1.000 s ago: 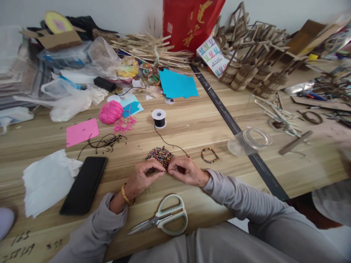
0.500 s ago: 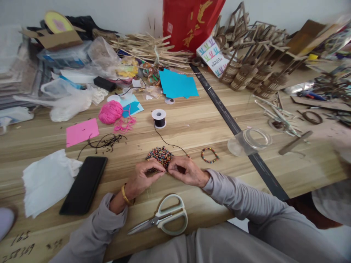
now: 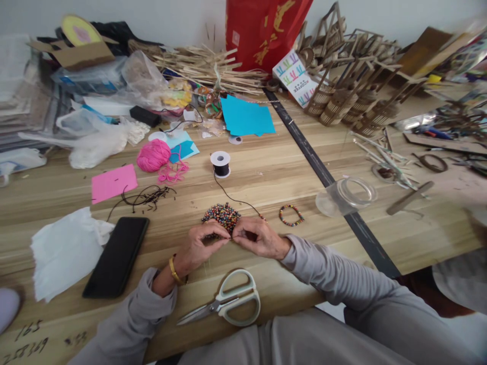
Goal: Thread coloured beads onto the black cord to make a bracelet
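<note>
My left hand (image 3: 200,245) and my right hand (image 3: 261,237) meet fingertip to fingertip at the near edge of a pile of small multicoloured beads (image 3: 222,215). Both pinch with thumb and forefinger. From a white spool of black cord (image 3: 220,165), the thin black cord (image 3: 238,199) runs to my right hand, with a few beads where it passes behind the knuckles. Whatever lies between my left fingertips is too small to make out. A finished-looking beaded bracelet (image 3: 291,215) rests to the right of my right hand. White-handled scissors (image 3: 238,299) lie below both hands.
To the left are a black phone (image 3: 116,257), a white tissue (image 3: 64,248), black cord scraps (image 3: 146,197) and pink yarn (image 3: 153,155). A clear plastic container (image 3: 346,196) lies on its side at right. Small woven baskets (image 3: 338,104) and a red bag (image 3: 264,35) stand behind.
Almost nothing differs. My hands stay pinched together in the same spot, with only a tiny shift of the fingertips.
</note>
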Action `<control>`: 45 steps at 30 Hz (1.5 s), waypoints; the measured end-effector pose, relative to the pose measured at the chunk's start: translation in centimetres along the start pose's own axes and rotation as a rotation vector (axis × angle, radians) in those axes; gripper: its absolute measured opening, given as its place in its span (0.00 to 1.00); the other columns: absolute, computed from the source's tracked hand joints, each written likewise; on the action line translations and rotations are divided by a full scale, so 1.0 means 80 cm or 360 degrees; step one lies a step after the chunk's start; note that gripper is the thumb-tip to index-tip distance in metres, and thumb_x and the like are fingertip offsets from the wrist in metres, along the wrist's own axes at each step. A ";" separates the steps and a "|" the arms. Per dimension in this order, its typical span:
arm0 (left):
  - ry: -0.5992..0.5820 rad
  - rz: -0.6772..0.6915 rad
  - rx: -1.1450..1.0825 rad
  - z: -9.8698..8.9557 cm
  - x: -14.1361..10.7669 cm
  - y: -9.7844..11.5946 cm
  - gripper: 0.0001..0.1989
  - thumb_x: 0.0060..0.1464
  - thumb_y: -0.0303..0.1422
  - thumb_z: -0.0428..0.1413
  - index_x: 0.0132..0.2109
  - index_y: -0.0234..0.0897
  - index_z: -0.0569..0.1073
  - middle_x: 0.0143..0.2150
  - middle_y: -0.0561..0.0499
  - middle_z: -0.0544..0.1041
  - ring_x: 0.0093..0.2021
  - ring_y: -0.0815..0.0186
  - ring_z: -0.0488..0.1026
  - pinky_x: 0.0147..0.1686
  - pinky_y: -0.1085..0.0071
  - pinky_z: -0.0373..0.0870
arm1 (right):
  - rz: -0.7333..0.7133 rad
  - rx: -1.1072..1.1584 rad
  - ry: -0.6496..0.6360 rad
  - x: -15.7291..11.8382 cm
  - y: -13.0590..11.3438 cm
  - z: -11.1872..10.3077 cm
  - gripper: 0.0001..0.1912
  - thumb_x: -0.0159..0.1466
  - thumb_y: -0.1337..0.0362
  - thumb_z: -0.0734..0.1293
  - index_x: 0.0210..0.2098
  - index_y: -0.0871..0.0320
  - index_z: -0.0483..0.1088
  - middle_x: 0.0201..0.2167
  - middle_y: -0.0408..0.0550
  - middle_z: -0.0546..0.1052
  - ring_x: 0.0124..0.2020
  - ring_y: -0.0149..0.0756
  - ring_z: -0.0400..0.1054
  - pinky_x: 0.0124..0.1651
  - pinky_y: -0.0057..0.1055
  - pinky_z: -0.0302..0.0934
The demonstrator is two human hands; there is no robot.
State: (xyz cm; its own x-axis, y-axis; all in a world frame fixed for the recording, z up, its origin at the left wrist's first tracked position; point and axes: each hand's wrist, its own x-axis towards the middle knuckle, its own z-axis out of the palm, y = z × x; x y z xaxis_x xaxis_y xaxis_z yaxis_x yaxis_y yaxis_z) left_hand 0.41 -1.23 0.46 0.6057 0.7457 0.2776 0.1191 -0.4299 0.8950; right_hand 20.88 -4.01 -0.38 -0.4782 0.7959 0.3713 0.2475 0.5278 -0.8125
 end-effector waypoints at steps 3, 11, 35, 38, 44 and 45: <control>-0.0021 -0.0007 0.0003 0.000 0.000 0.001 0.02 0.51 0.23 0.59 0.32 0.32 0.76 0.29 0.47 0.78 0.32 0.66 0.74 0.36 0.70 0.69 | -0.0058 0.0034 -0.0013 0.000 0.000 0.000 0.08 0.65 0.65 0.63 0.32 0.62 0.70 0.28 0.48 0.73 0.30 0.31 0.65 0.35 0.28 0.61; -0.0074 -0.0076 0.0008 0.001 -0.002 0.001 0.02 0.52 0.24 0.59 0.32 0.32 0.76 0.29 0.48 0.77 0.32 0.67 0.73 0.35 0.71 0.69 | 0.0006 0.0101 -0.0007 -0.002 0.000 0.001 0.09 0.64 0.62 0.65 0.32 0.63 0.70 0.27 0.48 0.73 0.29 0.30 0.64 0.33 0.26 0.60; -0.0094 -0.0005 -0.0082 -0.001 0.002 0.006 0.07 0.54 0.32 0.60 0.33 0.32 0.79 0.30 0.46 0.78 0.31 0.67 0.74 0.33 0.72 0.71 | 0.0076 0.0149 -0.0006 -0.002 -0.003 0.000 0.12 0.65 0.59 0.64 0.33 0.63 0.69 0.26 0.46 0.71 0.27 0.28 0.63 0.29 0.24 0.59; -0.0058 -0.0017 -0.0111 0.000 0.002 0.006 0.07 0.53 0.32 0.61 0.31 0.32 0.78 0.28 0.46 0.78 0.30 0.67 0.75 0.33 0.72 0.71 | 0.0063 0.0191 -0.0014 -0.002 -0.004 0.000 0.10 0.65 0.60 0.65 0.34 0.63 0.69 0.25 0.45 0.69 0.25 0.27 0.62 0.27 0.23 0.58; -0.0026 -0.0056 -0.0110 0.000 0.003 0.008 0.09 0.52 0.33 0.61 0.28 0.32 0.76 0.27 0.47 0.78 0.29 0.67 0.74 0.32 0.72 0.70 | -0.0074 0.0088 -0.0051 0.001 -0.003 0.001 0.06 0.65 0.64 0.63 0.37 0.62 0.68 0.28 0.48 0.71 0.29 0.30 0.64 0.33 0.26 0.61; -0.0037 -0.0049 -0.0100 -0.001 0.003 0.009 0.09 0.53 0.33 0.61 0.28 0.32 0.76 0.27 0.47 0.78 0.30 0.67 0.74 0.33 0.72 0.70 | -0.0096 0.0071 -0.0051 0.001 -0.003 0.001 0.05 0.65 0.65 0.63 0.36 0.62 0.68 0.28 0.48 0.70 0.30 0.31 0.64 0.34 0.27 0.61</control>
State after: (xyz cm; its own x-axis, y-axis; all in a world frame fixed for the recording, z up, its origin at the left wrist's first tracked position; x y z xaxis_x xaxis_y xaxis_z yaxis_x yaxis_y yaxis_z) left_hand 0.59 -1.34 1.17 0.6205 0.7458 0.2423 0.0885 -0.3735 0.9234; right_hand 20.71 -4.12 -0.22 -0.5182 0.7526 0.4063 0.1797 0.5602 -0.8086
